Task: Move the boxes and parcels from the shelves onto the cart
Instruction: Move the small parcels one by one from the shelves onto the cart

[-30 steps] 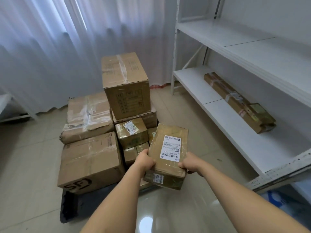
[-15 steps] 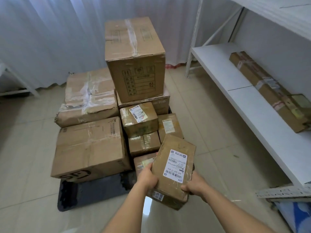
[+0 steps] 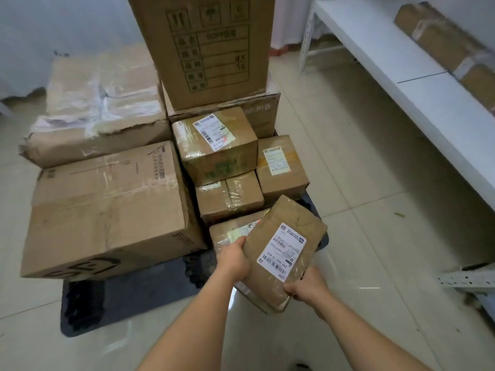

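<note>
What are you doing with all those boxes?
A person is loading a cart. Both hands, left hand and right hand, hold a small taped parcel tilted above the front of the dark cart, which is already piled with cardboard boxes. One long parcel lies on the white shelf.

glossy pale tiled floor (image 3: 361, 162) — white curtain (image 3: 67, 28) behind, white metal shelving (image 3: 401, 76) right.
</note>
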